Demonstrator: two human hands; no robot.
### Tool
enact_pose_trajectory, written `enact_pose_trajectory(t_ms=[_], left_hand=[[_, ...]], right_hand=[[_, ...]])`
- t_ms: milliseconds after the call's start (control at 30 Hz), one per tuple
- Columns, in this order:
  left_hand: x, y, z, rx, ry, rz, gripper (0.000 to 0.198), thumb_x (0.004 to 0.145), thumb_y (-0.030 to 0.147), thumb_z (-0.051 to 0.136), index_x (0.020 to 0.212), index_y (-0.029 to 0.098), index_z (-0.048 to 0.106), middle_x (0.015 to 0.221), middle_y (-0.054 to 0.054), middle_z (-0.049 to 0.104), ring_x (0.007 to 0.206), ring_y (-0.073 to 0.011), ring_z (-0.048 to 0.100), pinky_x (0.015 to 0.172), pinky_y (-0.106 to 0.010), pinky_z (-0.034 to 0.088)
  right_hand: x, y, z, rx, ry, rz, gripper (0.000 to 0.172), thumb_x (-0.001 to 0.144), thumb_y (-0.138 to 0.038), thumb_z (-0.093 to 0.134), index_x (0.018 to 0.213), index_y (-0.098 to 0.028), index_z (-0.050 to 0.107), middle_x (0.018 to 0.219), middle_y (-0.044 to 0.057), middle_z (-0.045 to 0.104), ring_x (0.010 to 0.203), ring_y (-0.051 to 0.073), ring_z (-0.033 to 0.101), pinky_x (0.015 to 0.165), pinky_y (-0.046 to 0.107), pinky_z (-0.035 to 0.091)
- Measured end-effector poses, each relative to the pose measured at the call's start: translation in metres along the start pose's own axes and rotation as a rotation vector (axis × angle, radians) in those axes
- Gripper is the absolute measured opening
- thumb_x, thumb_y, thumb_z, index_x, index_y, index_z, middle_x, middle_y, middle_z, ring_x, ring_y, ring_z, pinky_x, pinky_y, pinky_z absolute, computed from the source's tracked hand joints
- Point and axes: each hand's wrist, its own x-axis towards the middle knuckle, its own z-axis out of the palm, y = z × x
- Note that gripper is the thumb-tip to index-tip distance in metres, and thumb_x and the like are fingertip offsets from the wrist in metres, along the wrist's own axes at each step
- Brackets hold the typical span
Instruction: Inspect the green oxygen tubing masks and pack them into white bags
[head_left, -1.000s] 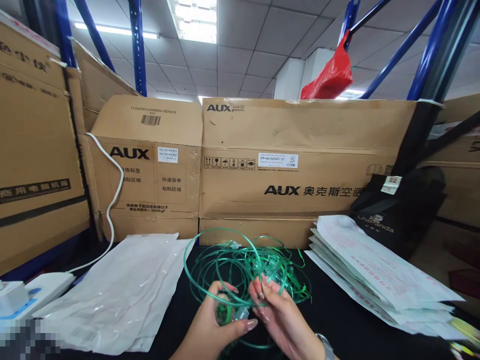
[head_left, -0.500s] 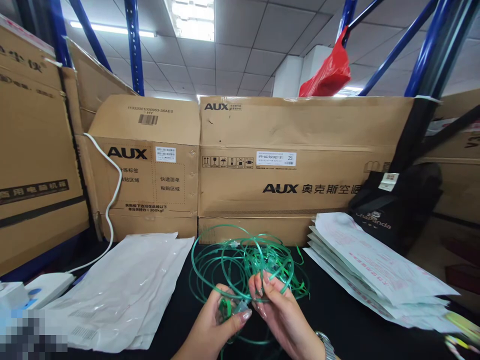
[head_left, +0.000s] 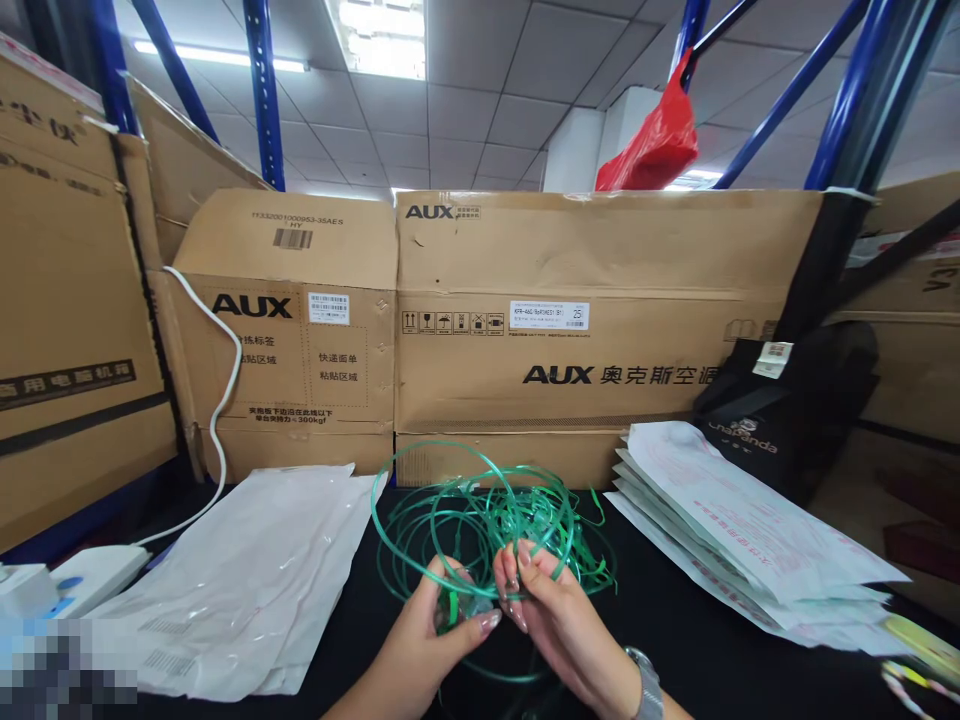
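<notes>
A tangle of thin, see-through green tubing (head_left: 427,515) lies in loops on the black tabletop, with green straps (head_left: 592,560) among its coils. Just in front of it, my left hand (head_left: 450,625) is closed around a clear plastic piece (head_left: 474,603) with a bright green strip; the fingers hide much of it. Close to its right, my right hand (head_left: 551,600) pinches a length of the tubing between thumb and fingers. One large loop rises above both hands.
Flat white plastic bags (head_left: 247,580) lie to the left, beside a white power strip (head_left: 101,575) with a cable. A stack of white printed pouches (head_left: 742,530) and a black bag (head_left: 780,420) stand right. Cardboard boxes (head_left: 525,400) wall off the back.
The large tubing loop has shifted slightly left and up. Both hands keep their grips, with the right fingers moving a little along the tubing.
</notes>
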Motion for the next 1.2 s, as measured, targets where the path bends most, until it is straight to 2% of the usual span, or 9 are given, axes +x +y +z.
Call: enact_pose_trajectory(t_ms=[167, 300, 400, 500, 667, 833, 933, 1033, 1200], left_hand=[[0.001, 0.011, -0.01, -0.298, -0.038, -0.167, 0.057, 0.045, 0.023, 0.079, 0.096, 0.018, 0.054, 0.097, -0.009, 0.062, 0.1, -0.0246, 0.052, 0.089, -0.036, 0.031], [0.001, 0.025, -0.019, -0.733, -0.094, -0.307, 0.037, 0.072, 0.031, 0.06, 0.103, 0.013, 0.052, 0.098, -0.015, 0.065, 0.103, -0.0241, 0.054, 0.096, -0.039, 0.027], [0.003, 0.031, -0.022, -0.865, -0.132, -0.347, 0.026, 0.079, 0.027, 0.05, 0.098, 0.01, 0.055, 0.093, -0.015, 0.067, 0.099, -0.0242, 0.057, 0.096, -0.04, 0.029], [0.005, 0.032, -0.025, -0.878, -0.104, -0.315, 0.024, 0.078, 0.017, 0.051, 0.1, 0.009, 0.055, 0.099, -0.016, 0.065, 0.099, -0.0247, 0.057, 0.095, -0.039, 0.031], [0.009, 0.033, -0.03, -0.976, 0.119, -0.311, 0.009, 0.078, 0.013, 0.052, 0.084, 0.011, 0.059, 0.09, -0.012, 0.067, 0.095, -0.0231, 0.059, 0.089, -0.038, 0.041], [0.015, 0.035, -0.042, -1.034, 0.337, -0.318, 0.016, 0.082, 0.022, 0.048, 0.078, 0.009, 0.057, 0.051, 0.002, 0.054, 0.047, -0.0076, 0.055, 0.061, -0.026, 0.051], [0.015, 0.027, -0.045, -1.063, 0.296, -0.251, 0.024, 0.086, 0.019, 0.04, 0.07, 0.009, 0.055, 0.041, 0.008, 0.036, 0.033, -0.0015, 0.036, 0.042, -0.016, 0.041], [0.014, 0.019, -0.041, -1.03, 0.266, -0.165, 0.023, 0.086, 0.018, 0.041, 0.068, 0.01, 0.054, 0.041, 0.009, 0.032, 0.033, -0.0005, 0.031, 0.04, -0.014, 0.034], [0.015, 0.021, -0.039, -1.032, 0.341, -0.162, 0.026, 0.086, 0.023, 0.04, 0.066, 0.012, 0.052, 0.043, 0.009, 0.031, 0.033, -0.0012, 0.028, 0.04, -0.014, 0.034]], right_hand=[[0.001, -0.014, -0.007, 0.111, -0.147, 0.185, 0.025, 0.075, -0.032, 0.056, 0.058, -0.015, 0.05, 0.058, 0.0, 0.05, 0.043, 0.006, 0.033, 0.043, 0.021, 0.025], [0.001, -0.012, -0.009, 0.117, -0.284, 0.312, 0.029, 0.075, -0.033, 0.053, 0.055, -0.015, 0.045, 0.058, 0.002, 0.055, 0.037, 0.005, 0.037, 0.04, 0.02, 0.024], [0.001, -0.007, -0.006, 0.085, -0.313, 0.336, 0.034, 0.074, -0.037, 0.054, 0.051, -0.016, 0.04, 0.059, 0.004, 0.058, 0.035, 0.004, 0.041, 0.038, 0.019, 0.024], [0.002, -0.001, -0.004, 0.054, -0.214, 0.334, 0.038, 0.074, -0.041, 0.054, 0.049, -0.015, 0.04, 0.06, 0.005, 0.06, 0.035, 0.004, 0.043, 0.037, 0.018, 0.027], [0.007, 0.001, -0.011, -0.01, 0.078, 0.311, 0.025, 0.069, -0.032, 0.062, 0.058, -0.013, 0.052, 0.066, 0.004, 0.063, 0.041, 0.005, 0.047, 0.042, 0.019, 0.034], [0.012, -0.005, -0.023, -0.19, 0.213, 0.252, 0.024, 0.067, -0.036, 0.064, 0.071, -0.013, 0.057, 0.069, 0.004, 0.065, 0.042, 0.006, 0.049, 0.041, 0.019, 0.032], [0.015, -0.005, -0.025, -0.282, 0.269, 0.128, 0.026, 0.069, -0.039, 0.062, 0.075, -0.014, 0.056, 0.066, 0.002, 0.065, 0.044, 0.007, 0.048, 0.042, 0.019, 0.033], [0.014, 0.005, -0.021, -0.326, 0.277, 0.036, 0.027, 0.07, -0.042, 0.059, 0.071, -0.015, 0.054, 0.06, 0.001, 0.063, 0.046, 0.008, 0.048, 0.043, 0.02, 0.035], [0.007, 0.021, -0.009, -0.365, 0.198, 0.198, 0.035, 0.07, -0.053, 0.051, 0.068, -0.019, 0.041, 0.048, -0.003, 0.059, 0.028, 0.006, 0.04, 0.029, 0.018, 0.024]])
